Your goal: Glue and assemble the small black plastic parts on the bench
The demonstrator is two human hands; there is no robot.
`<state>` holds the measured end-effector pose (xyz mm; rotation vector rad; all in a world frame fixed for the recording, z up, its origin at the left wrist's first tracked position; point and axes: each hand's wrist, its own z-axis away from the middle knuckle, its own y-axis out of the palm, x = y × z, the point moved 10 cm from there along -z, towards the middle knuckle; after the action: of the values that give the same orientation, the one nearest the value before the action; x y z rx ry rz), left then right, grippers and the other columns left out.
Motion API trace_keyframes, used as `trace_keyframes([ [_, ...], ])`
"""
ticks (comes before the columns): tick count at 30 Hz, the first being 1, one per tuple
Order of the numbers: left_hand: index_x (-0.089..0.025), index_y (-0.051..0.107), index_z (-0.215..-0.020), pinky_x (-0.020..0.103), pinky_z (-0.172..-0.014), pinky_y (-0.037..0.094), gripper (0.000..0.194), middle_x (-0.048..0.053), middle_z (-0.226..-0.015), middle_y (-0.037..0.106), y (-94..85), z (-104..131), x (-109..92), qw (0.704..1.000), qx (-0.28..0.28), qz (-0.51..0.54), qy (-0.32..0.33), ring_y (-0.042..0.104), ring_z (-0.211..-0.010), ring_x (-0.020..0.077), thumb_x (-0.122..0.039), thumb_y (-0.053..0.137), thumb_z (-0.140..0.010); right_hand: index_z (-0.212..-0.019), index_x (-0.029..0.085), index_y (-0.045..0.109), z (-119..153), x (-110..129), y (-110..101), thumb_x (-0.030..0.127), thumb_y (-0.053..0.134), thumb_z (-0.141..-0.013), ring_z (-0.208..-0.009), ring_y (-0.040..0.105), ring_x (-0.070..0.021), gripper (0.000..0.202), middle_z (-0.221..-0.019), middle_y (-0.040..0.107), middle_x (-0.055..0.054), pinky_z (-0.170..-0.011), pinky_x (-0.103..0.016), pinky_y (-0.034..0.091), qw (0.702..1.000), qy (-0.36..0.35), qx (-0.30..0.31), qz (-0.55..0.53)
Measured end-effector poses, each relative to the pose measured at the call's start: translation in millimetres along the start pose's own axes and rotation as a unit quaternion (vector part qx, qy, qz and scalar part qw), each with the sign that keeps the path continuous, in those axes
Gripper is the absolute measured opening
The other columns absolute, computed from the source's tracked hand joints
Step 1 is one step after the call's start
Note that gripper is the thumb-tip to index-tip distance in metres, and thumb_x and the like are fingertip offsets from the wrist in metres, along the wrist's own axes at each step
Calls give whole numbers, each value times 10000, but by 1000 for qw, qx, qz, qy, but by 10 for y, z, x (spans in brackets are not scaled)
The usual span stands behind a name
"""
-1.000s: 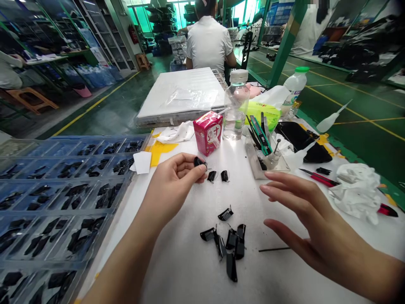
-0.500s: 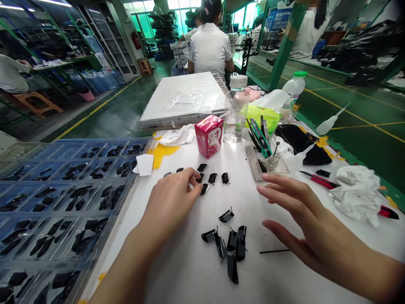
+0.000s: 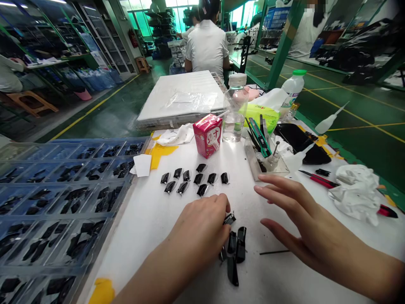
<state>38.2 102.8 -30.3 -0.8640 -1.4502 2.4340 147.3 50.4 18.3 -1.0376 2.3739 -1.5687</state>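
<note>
My left hand (image 3: pixel 202 228) is curled over a small black part (image 3: pixel 230 218), fingertips closed on its near side. Just below lies a pile of glossy black parts (image 3: pixel 232 270), partly hidden by that hand. Beyond it, several small black pieces with clear edges (image 3: pixel 202 190) are spread on the white work surface (image 3: pixel 152 202). My right hand (image 3: pixel 300 215) hovers at the right with its fingers apart, holding nothing, above a thin dark rod (image 3: pixel 274 252).
At the left is a divided plastic tray (image 3: pixel 47 217) of black parts. A red drink carton (image 3: pixel 207 136), a clear bottle (image 3: pixel 234 109) and a tool box (image 3: pixel 253 162) stand at the back. Crumpled tissue (image 3: pixel 354 190) lies right. A person (image 3: pixel 207 44) sits beyond.
My left hand has moved right and nearer, from the spread pieces to a part by the pile, uncovering several pieces. My right hand has barely moved.
</note>
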Motion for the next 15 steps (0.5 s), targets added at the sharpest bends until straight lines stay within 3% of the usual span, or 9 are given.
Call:
trace_keyframes([
  [9, -215, 605, -850, 299, -684, 432, 172, 25, -926, 658, -22, 31, 24, 1000, -2, 19, 21, 618, -807, 195, -116, 468, -819, -1385, 175, 403, 15, 13, 72, 177, 457, -967, -1204, 521, -218, 422, -1375, 474, -137, -892, -350, 548, 999, -10, 28, 10],
  [15, -221, 600, -820, 273, -642, 415, 144, -7, -871, 698, -147, 99, 41, 999, -20, 41, 21, 636, -760, 173, -150, 481, -859, -1186, 144, 545, 18, 182, 195, 106, 419, -963, -838, 649, -211, 260, -962, 689, -86, -674, -341, 543, 992, -88, 91, -23],
])
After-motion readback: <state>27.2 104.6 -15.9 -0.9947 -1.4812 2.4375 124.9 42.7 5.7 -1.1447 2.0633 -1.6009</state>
